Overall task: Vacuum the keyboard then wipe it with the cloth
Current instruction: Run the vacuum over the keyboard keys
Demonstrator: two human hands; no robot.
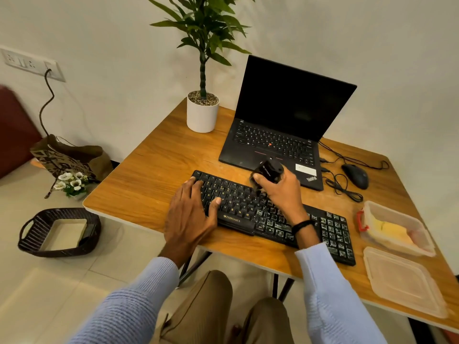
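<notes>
R hand [280,192] is gripping the vacuum [269,171], fingers wrapped round it, just over the mid rows of the keyboard [332,233] lying near the table [154,175] front edge; L hand [191,214] is resting flat, fingers straight, on the left keys. Right half is looking dusty — prob best working low, row by row, toward that end w/ L hand pinning the board. Cloth [390,230] is sitting in the tub [402,216], far right.

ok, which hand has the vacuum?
The right hand: it grips the small black vacuum over the middle of the keyboard. The left hand holds nothing and rests flat on the left-end keys.
</notes>
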